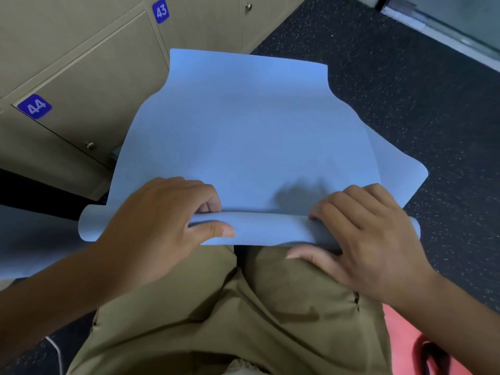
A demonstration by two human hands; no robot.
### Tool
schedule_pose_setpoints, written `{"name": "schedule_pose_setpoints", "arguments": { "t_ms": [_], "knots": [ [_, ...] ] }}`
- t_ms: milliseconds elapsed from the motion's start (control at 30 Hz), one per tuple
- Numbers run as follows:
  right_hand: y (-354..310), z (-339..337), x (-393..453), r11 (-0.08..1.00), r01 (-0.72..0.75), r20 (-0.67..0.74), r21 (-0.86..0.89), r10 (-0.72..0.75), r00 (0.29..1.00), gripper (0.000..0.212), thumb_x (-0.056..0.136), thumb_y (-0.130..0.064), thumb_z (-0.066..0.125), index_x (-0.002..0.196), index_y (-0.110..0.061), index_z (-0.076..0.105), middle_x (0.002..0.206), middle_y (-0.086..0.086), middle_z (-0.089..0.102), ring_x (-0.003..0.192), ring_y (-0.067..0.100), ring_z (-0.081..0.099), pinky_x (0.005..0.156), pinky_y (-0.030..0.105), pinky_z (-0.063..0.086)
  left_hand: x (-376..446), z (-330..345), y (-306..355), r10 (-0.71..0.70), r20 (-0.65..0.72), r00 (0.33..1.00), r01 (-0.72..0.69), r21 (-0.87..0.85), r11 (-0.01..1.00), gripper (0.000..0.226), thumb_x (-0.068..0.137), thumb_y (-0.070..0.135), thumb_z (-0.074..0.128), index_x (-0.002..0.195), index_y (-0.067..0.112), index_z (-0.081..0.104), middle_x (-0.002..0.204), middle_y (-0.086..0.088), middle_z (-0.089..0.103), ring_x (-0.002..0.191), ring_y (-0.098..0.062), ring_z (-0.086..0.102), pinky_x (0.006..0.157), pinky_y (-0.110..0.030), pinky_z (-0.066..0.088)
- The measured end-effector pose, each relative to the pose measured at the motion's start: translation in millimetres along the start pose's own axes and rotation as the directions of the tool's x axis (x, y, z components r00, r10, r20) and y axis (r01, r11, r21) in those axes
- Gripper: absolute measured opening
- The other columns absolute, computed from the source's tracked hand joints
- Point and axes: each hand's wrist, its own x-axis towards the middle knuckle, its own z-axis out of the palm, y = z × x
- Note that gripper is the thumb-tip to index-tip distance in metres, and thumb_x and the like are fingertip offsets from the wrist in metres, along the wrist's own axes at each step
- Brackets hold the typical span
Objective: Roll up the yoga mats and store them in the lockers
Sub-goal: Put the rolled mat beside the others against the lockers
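A: How far along is the rolling looking?

B: Early, I'd say. The blue yoga mat [243,125] is lying across the person's lap, its near end wound into a thin roll [259,228], while most of its length is spreading flat away from them toward the lockers [89,77]. One far corner is drooping off to the right over the dark speckled floor [405,90].

A: And the hands?

B: Both are clamped on that roll. The left hand [157,226] is curling over it, fingers tucked behind and thumb lying along the front. The right hand [370,234] is gripping the other end, fingers draped over the top and thumb pressing underneath. They are sitting well apart, one toward each end.

A: So what is remaining?

B: Nearly everything, I'm judging: only a turn or so is looking wound, so the long flat part is waiting to be taken up. Nothing is going into storage yet; the locker doors numbered 43 [160,10] and 44 [34,106] are both sitting closed. Something pinkish-red [405,345] is showing at the lower right. It may be another mat, though I cannot tell.
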Motion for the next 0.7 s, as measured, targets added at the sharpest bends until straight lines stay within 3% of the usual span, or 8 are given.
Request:
{"name": "schedule_pose_setpoints", "arguments": {
  "t_ms": [133,267,333,400,533,700],
  "knots": [
    [-3.2,7.1,-3.6,0.995,-0.098,-0.020,0.020,0.099,0.995,0.055,0.097,-0.059,0.061,0.080,-0.007,0.068,0.075,0.005,0.059,0.067,0.029,0.054,0.065,0.042,0.041,6.2,-1.2,1.0,-0.055,0.035,0.998,0.059,-0.124,0.990,0.046,0.074,0.083,0.058,0.077,0.038,0.062,0.073,0.020,0.055,0.098,0.007,0.046,0.068,-0.015,0.030],
    [7.6,9.5,3.8,0.983,-0.152,0.026,0.105,0.150,0.988,0.059,0.100,-0.063,0.051,0.082,-0.009,0.068,0.076,0.002,0.060,0.069,0.026,0.056,0.067,0.035,0.043,15.5,-0.8,-8.2,-0.036,0.033,0.999,0.041,-0.145,0.989,0.046,0.072,0.082,0.045,0.077,0.040,0.063,0.102,0.031,0.057,0.103,0.003,0.046,0.078,-0.010,0.030],
    [11.1,9.3,10.6,0.971,-0.193,0.067,0.143,0.185,0.980,0.061,0.098,-0.067,0.047,0.082,-0.012,0.068,0.076,-0.001,0.061,0.069,0.022,0.058,0.066,0.028,0.041,18.7,-0.4,-14.0,0.005,-0.010,1.000,-0.007,-0.146,0.989,0.042,0.076,0.078,0.050,0.076,0.038,0.065,0.094,0.024,0.061,0.101,0.000,0.050,0.081,-0.010,0.032],
    [14.5,9.3,17.1,0.955,-0.231,0.119,0.186,0.211,0.970,0.059,0.095,-0.070,0.048,0.082,-0.015,0.066,0.075,-0.005,0.060,0.068,0.017,0.056,0.063,0.023,0.037,19.8,0.2,-17.7,0.100,-0.074,0.992,-0.110,-0.139,0.984,0.035,0.082,0.069,0.057,0.083,0.035,0.066,0.081,0.019,0.062,0.094,-0.005,0.055,0.082,-0.019,0.039],
    [23.1,7.5,28.7,0.892,-0.352,0.238,0.283,0.291,0.927,0.058,0.085,-0.080,0.048,0.077,-0.024,0.060,0.069,-0.012,0.056,0.067,0.011,0.051,0.062,0.013,0.037,19.0,0.7,-24.8,0.260,-0.150,0.954,-0.281,-0.141,0.949,0.040,0.080,0.059,0.071,0.095,0.022,0.067,0.093,0.014,0.060,0.085,-0.014,0.058,0.078,-0.032,0.045],
    [25.1,2.5,40.9,0.788,-0.514,0.393,0.339,0.378,0.838,0.058,0.073,-0.086,0.054,0.070,-0.029,0.059,0.065,-0.009,0.059,0.067,0.014,0.057,0.059,0.021,0.042,17.1,3.2,-27.5,0.327,-0.196,0.924,-0.329,0.024,0.944,0.049,0.082,0.061,0.068,0.090,0.014,0.075,0.092,0.007,0.067,0.080,-0.016,0.062,0.072,-0.030,0.046]
  ]
}}
